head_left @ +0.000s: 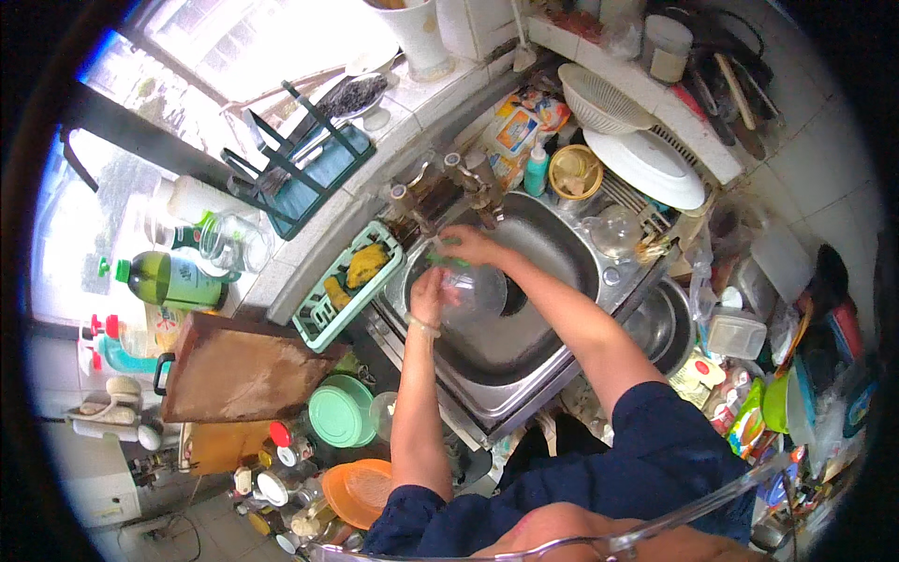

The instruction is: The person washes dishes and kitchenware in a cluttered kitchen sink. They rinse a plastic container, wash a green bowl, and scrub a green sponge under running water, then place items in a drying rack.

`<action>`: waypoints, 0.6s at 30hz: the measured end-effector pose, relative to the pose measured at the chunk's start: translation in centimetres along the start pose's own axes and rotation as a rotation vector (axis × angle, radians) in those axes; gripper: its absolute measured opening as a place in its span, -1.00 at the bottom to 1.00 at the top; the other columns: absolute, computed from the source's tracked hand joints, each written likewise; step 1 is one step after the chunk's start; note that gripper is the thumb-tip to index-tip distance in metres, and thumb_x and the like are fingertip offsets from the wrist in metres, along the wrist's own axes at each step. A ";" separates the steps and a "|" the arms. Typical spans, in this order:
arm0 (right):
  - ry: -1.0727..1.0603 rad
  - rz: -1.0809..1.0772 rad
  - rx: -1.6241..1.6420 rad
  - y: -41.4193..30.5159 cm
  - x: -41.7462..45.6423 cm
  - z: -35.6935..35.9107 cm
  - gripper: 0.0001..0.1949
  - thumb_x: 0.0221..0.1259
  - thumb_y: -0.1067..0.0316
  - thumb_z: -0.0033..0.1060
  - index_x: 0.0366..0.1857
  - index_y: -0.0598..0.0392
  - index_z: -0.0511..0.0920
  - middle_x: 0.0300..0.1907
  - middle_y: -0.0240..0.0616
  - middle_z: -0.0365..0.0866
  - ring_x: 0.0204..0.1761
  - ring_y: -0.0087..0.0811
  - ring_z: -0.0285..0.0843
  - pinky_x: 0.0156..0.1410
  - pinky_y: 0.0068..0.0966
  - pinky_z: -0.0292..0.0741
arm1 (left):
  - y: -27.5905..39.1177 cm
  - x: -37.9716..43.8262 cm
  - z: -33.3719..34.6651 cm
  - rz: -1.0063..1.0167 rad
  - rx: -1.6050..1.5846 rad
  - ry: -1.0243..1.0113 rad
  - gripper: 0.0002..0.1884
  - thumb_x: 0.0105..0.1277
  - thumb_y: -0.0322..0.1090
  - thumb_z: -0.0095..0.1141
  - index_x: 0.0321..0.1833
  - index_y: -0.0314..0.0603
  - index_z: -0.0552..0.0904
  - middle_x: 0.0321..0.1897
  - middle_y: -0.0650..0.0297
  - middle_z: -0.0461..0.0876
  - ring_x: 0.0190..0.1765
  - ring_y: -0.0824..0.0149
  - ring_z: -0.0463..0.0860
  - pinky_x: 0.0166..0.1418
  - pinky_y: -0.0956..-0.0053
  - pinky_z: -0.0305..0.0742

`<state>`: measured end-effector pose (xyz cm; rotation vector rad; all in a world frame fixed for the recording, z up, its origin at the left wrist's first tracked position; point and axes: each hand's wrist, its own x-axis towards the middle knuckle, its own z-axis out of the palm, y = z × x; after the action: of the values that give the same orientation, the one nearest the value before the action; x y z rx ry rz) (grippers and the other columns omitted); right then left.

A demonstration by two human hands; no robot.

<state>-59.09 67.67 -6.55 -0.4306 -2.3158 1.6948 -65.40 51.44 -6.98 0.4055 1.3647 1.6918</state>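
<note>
My left hand (426,293), a beaded bracelet at its wrist, grips the side of a clear round vessel (481,291) over the stainless steel sink (537,344). The fingers show through its transparent wall. At the vessel's far edge, my right hand (469,244) curves its fingers close to a small bright green thing (439,258), too blurred to name. Whether the right fingers grip it is not clear. Both hands are just below the metal taps (477,186). The dark drain opening (516,302) lies partly behind the vessel.
Left of the sink, a pale green rack (309,327) holds yellow sponges (366,265). A teal bottle (536,171), a yellow-rimmed tub (576,173), a white oval dish (642,168) and a clear glass lid (615,232) stand to the right. A metal basin (664,323) sits beside the sink.
</note>
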 end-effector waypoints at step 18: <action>0.385 -0.178 -0.139 -5.1 -6.0 3.9 -0.85 0.00 0.37 0.13 -0.33 0.13 0.51 -0.26 -0.15 0.44 -0.14 -0.17 0.39 -0.02 -0.36 0.35 | -6.2 1.6 0.6 0.210 0.070 0.281 -0.70 0.31 -0.15 -0.12 -0.12 -0.26 0.46 -0.30 0.26 0.53 -0.32 0.32 0.56 -0.26 0.48 0.49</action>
<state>-55.41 60.56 -2.95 -0.5092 -2.1216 1.2484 -63.17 53.04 -12.80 0.3708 1.6352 1.9329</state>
